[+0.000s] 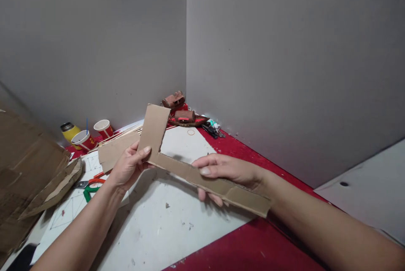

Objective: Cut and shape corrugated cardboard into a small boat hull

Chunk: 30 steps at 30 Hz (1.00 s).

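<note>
An L-shaped piece of cardboard is held up above the table between both hands. My left hand pinches it near the inner corner, thumb on the front face. Along the longer arm, my right hand grips it with the thumb on top and the other fingers passing beneath. The short, wider arm points up and away; the long strip slopes down to the right across my right wrist. Green- and orange-handled scissors lie to the left of my left forearm, partly over drawn paper.
A white sheet covers part of the red table. Paper cups, a yellow bottle and cardboard pieces stand or lie at the left. Small brown boat models sit by the wall corner.
</note>
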{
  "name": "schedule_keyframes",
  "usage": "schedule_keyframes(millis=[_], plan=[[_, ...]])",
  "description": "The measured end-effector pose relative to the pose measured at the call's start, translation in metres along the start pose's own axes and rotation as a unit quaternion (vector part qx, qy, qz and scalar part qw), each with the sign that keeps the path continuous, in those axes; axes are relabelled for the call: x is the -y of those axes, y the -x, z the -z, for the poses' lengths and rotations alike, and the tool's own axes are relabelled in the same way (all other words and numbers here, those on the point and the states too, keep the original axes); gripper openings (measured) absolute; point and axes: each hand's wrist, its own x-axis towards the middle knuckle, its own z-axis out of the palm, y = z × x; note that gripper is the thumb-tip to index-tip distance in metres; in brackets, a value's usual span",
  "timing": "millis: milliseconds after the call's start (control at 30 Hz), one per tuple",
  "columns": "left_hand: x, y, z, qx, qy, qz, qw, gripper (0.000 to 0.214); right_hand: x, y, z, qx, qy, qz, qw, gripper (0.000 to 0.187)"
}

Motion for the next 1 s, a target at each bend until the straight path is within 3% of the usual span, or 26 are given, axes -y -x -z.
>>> schedule_keyframes(millis=[100,200,300,367,567,733,1000], plan=[[0.0,-0.001,0.0,-0.012,0.007,-0.011,1.0,0.032,0.0,-0.001,-0.004,-0.046,0.029,0.024,0.998,0.042],[0.004,-0.001,-0.005,-0.04,0.01,-0.002,0.999,0.036,-0.001,-0.003,-0.01,-0.135,0.078,0.064,0.986,0.045],[0.014,0.005,-0.017,-0.035,-0.002,0.049,0.998,0.048,-0.006,-0.005,-0.016,-0.227,0.143,0.094,0.959,0.045],[0.021,0.012,-0.027,-0.002,-0.014,0.08,0.997,0.049,-0.01,-0.007,-0.02,-0.256,0.213,0.122,0.935,0.041],[0.036,0.027,-0.043,0.069,-0.019,0.083,0.994,0.037,-0.011,-0.003,-0.031,-0.221,0.452,0.208,0.839,0.034],[0.032,0.024,-0.036,0.062,-0.022,0.06,0.996,0.035,-0.011,-0.002,-0.032,-0.2,0.486,0.227,0.82,0.041],[0.013,0.014,-0.016,0.094,-0.004,0.043,0.995,0.037,-0.016,0.001,-0.028,-0.233,0.526,0.234,0.784,0.063]])
